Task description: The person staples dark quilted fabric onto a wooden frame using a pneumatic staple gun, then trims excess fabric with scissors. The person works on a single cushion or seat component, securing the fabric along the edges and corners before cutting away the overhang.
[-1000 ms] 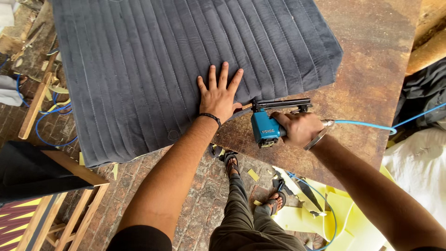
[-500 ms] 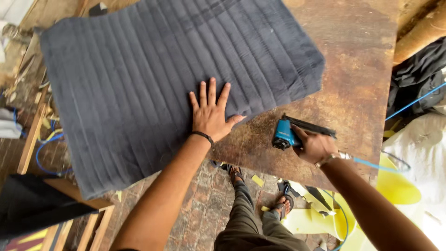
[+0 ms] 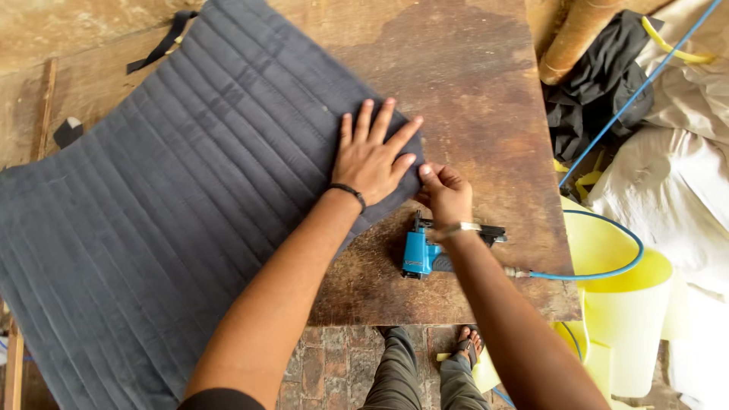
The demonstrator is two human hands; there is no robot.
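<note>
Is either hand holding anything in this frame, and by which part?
The left hand lies flat on the grey quilted panel. The right hand pinches that panel's edge near its corner. The blue staple gun lies unheld on the table.

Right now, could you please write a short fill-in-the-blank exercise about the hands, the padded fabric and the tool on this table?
1. The left hand lies flat on the ribbed grey ____ panel.
2. The right hand pinches the panel's ____.
3. The blue pneumatic stapler lies on the wooden ____, under the right wrist.
4. A blue ____ runs from the stapler past the yellow foam.

Missing words: quilted; edge; table; hose
</note>
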